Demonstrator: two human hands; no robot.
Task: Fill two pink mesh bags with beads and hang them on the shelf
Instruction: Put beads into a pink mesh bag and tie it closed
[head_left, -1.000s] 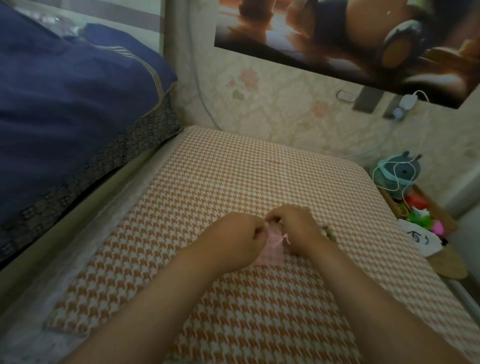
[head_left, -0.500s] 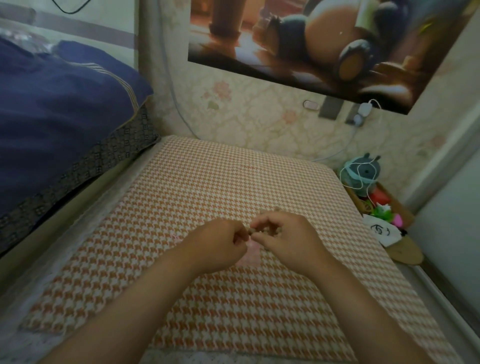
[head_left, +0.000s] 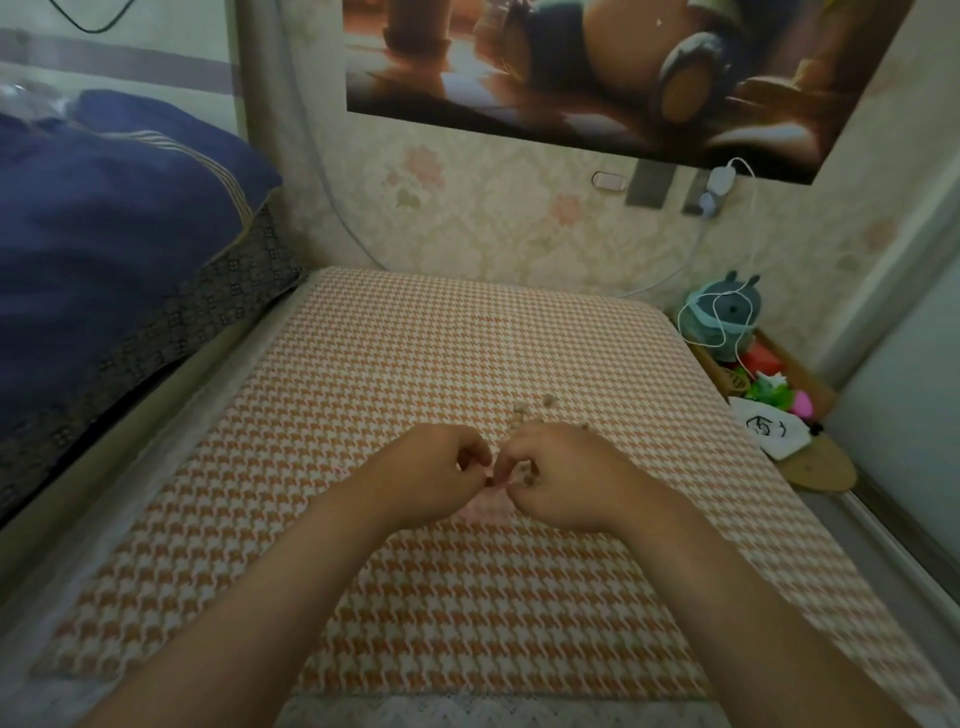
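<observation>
Blue bedding is seen left, plush toy right. On the houndstooth desk the pink mesh bag is pinched by left hand and right hand, mostly hidden; beads lie beyond.

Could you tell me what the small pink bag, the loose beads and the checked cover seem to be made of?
Small pink bag: thin, limp, pale fabric, likely mesh; weave too blurred to confirm.
Small brownish beads: dull, matte, perhaps wood or stone; unclear.
Orange-and-white houndstooth cover: matte woven cloth, judging by its soft, glare-free surface.
</observation>
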